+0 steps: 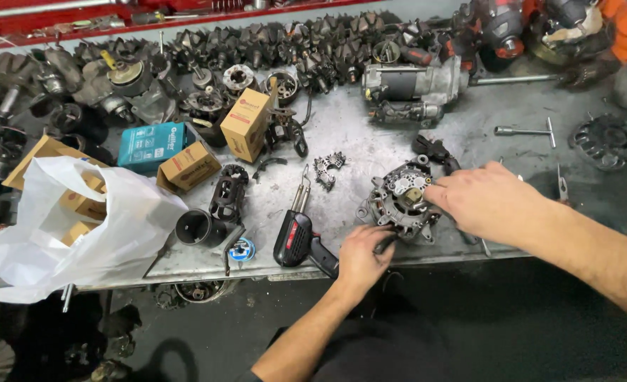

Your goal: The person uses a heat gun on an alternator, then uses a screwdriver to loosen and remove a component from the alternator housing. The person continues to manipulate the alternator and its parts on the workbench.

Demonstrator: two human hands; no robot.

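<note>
Hands worked on grey alternator housing (pixel 400 201) at bench edge (pixel 207 265). Left hand (pixel 361 256) fingers curled around dark tool just below housing. Right hand (pixel 484 201) fingertips pinched together on housing's top.

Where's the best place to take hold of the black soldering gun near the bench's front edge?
Probably by the soldering gun's pistol handle, which angles toward the bench edge beside the left hand. Come from the front: the metal tips point away toward the back, and the handle end is nearest and unobstructed. The right hand is on the alternator housing.
</note>
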